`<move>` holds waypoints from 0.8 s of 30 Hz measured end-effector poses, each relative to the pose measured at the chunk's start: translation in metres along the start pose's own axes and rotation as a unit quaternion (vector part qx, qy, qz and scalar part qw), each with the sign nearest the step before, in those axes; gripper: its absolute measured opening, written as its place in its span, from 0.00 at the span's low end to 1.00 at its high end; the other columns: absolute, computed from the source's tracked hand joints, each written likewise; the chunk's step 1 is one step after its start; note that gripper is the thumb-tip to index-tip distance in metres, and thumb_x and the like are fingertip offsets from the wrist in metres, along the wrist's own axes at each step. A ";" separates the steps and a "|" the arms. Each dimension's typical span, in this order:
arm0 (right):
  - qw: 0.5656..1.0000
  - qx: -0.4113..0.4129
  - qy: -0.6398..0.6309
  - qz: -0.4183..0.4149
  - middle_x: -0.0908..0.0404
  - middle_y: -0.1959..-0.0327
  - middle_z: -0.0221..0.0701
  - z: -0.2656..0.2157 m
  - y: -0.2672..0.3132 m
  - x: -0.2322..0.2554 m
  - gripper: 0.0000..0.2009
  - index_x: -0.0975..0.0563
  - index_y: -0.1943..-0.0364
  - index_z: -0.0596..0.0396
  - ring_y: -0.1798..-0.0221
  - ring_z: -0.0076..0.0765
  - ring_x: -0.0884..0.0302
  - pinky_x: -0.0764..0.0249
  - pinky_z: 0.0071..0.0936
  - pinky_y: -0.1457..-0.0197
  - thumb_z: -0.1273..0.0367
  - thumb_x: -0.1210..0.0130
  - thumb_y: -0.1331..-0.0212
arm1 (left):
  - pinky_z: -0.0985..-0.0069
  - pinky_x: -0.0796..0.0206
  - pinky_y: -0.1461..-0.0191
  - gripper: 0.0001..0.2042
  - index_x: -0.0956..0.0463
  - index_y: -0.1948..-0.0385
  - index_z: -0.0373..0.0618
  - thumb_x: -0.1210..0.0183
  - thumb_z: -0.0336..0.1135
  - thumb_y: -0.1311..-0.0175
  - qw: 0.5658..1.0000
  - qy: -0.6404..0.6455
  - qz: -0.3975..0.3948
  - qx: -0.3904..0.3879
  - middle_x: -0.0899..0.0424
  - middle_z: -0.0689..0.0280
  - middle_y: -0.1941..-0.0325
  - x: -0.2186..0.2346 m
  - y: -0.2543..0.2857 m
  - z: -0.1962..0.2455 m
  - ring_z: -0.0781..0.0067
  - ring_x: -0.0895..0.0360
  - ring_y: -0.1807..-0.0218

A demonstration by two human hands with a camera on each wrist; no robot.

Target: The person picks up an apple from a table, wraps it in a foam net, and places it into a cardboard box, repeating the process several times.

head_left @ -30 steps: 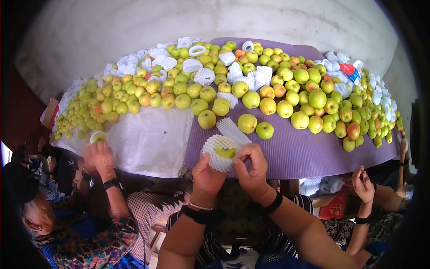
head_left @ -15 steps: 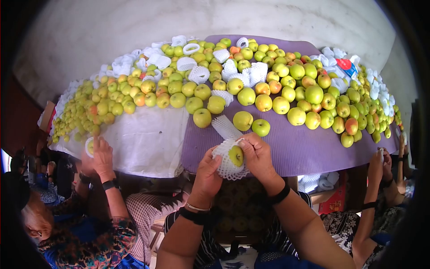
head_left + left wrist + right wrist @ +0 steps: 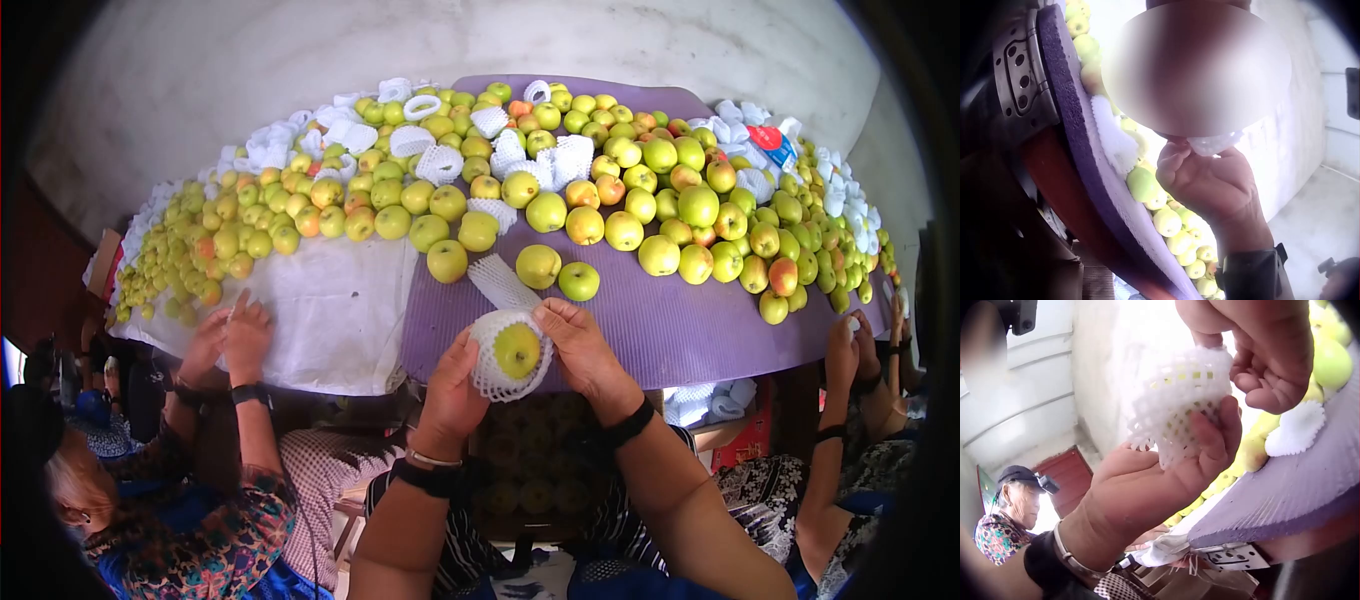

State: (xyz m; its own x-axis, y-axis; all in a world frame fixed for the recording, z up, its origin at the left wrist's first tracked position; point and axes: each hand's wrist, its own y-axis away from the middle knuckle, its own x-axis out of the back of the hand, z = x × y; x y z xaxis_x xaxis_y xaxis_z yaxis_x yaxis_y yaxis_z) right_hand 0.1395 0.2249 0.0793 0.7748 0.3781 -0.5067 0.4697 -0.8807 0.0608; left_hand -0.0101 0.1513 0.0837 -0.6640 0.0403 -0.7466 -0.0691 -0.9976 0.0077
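Observation:
A yellow-green apple (image 3: pixel 517 350) sits inside a white foam net sleeve (image 3: pixel 486 378), its stem end bare at the opening. My left hand (image 3: pixel 452 392) holds the netted apple from the left, with fingers curved around the foam net sleeve (image 3: pixel 1175 403) in the right wrist view. On the other side, my right hand (image 3: pixel 590 362) pinches the sleeve's rim between thumb and fingers. A blur hides much of the left wrist view, where the right hand (image 3: pixel 1210 187) shows below a bit of white foam. Just beyond the hands, a flat empty foam sleeve (image 3: pixel 500 282) lies on the purple mat (image 3: pixel 640 340).
Many loose apples (image 3: pixel 660 255) cover the table's far side, with white foam sleeves (image 3: pixel 570 160) among them. A white sheet (image 3: pixel 330 320) spreads to the left. Other people's hands work at the left (image 3: pixel 235 335) and right (image 3: pixel 845 355). More apples (image 3: pixel 535 495) lie below the table edge.
My hands have turned the apple so its stem end faces up, and the net opening has widened around it. The neighbour's hands at left no longer show the netted apple.

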 end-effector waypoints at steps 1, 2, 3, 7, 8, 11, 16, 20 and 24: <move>1.000 0.000 0.000 0.000 0.25 0.70 0.26 -0.003 0.001 -0.001 0.08 0.26 0.65 0.59 0.69 0.19 0.30 0.33 0.17 0.65 0.69 0.52 0.42 | 0.68 0.44 0.40 0.22 0.40 0.46 0.36 0.56 0.43 0.37 1.000 0.011 -0.013 -0.013 0.31 0.59 0.46 0.001 -0.001 -0.001 0.64 0.34 0.44; 0.999 -0.016 0.049 -0.007 0.25 0.70 0.26 -0.010 0.003 -0.003 0.07 0.27 0.65 0.58 0.69 0.19 0.30 0.33 0.17 0.66 0.70 0.52 0.43 | 0.68 0.44 0.40 0.22 0.40 0.46 0.36 0.56 0.43 0.37 1.000 0.011 -0.013 -0.013 0.31 0.59 0.46 0.001 -0.003 -0.001 0.64 0.34 0.44; 0.995 -0.031 0.098 -0.013 0.25 0.70 0.26 -0.015 0.004 -0.005 0.07 0.27 0.64 0.58 0.69 0.19 0.30 0.33 0.17 0.66 0.71 0.52 0.43 | 0.67 0.45 0.39 0.23 0.40 0.46 0.37 0.57 0.45 0.37 0.999 0.002 -0.007 -0.034 0.31 0.60 0.45 0.001 -0.004 -0.002 0.65 0.35 0.43; 0.993 -0.051 0.103 -0.013 0.25 0.69 0.26 -0.016 0.005 -0.004 0.06 0.27 0.63 0.58 0.68 0.19 0.29 0.32 0.17 0.66 0.73 0.53 0.44 | 0.64 0.48 0.38 0.23 0.40 0.45 0.40 0.59 0.48 0.35 0.998 0.032 -0.016 -0.056 0.33 0.61 0.44 0.004 -0.005 -0.002 0.63 0.36 0.43; 0.998 -0.051 0.026 -0.019 0.25 0.69 0.27 -0.012 0.004 -0.002 0.06 0.27 0.63 0.58 0.67 0.20 0.28 0.32 0.17 0.65 0.75 0.53 0.45 | 0.64 0.48 0.38 0.23 0.40 0.45 0.40 0.59 0.48 0.35 0.998 0.032 -0.016 -0.056 0.33 0.61 0.44 0.003 -0.004 -0.002 0.63 0.36 0.43; 0.999 -0.014 -0.039 -0.014 0.24 0.67 0.28 0.001 0.006 -0.007 0.08 0.28 0.62 0.59 0.65 0.22 0.28 0.31 0.19 0.62 0.78 0.54 0.46 | 0.62 0.49 0.37 0.23 0.40 0.45 0.41 0.62 0.48 0.34 0.991 0.136 0.004 -0.017 0.33 0.61 0.44 0.001 -0.005 -0.001 0.61 0.36 0.43; 0.992 0.112 0.051 -0.022 0.25 0.62 0.30 0.016 0.010 -0.024 0.13 0.31 0.57 0.59 0.60 0.23 0.28 0.31 0.21 0.58 0.80 0.54 0.48 | 0.59 0.46 0.39 0.23 0.38 0.48 0.41 0.66 0.49 0.34 0.975 0.213 0.048 -0.051 0.32 0.59 0.45 0.009 -0.008 -0.008 0.58 0.36 0.43; 0.997 0.057 -0.024 -0.055 0.25 0.61 0.31 0.014 0.009 -0.019 0.16 0.33 0.55 0.58 0.59 0.23 0.28 0.31 0.20 0.58 0.81 0.53 0.49 | 0.57 0.43 0.41 0.21 0.36 0.49 0.41 0.65 0.47 0.34 0.975 0.199 0.093 -0.047 0.32 0.58 0.46 0.011 -0.009 -0.006 0.57 0.35 0.44; 0.996 0.036 -0.049 -0.069 0.24 0.63 0.29 0.015 0.006 -0.015 0.17 0.33 0.54 0.57 0.65 0.21 0.28 0.31 0.19 0.61 0.81 0.50 0.51 | 0.56 0.40 0.45 0.19 0.35 0.50 0.44 0.63 0.45 0.36 0.971 0.214 0.110 -0.013 0.31 0.58 0.47 0.007 -0.005 -0.002 0.55 0.33 0.46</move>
State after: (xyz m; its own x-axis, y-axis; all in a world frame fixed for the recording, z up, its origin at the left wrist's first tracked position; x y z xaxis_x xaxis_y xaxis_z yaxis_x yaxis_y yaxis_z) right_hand 0.1247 0.2098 0.0746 0.6586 0.4704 -0.5873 0.5343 -0.8419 -0.0752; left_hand -0.0131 0.1568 0.0772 -0.2903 -0.1960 -0.9366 0.0612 -0.9806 0.1863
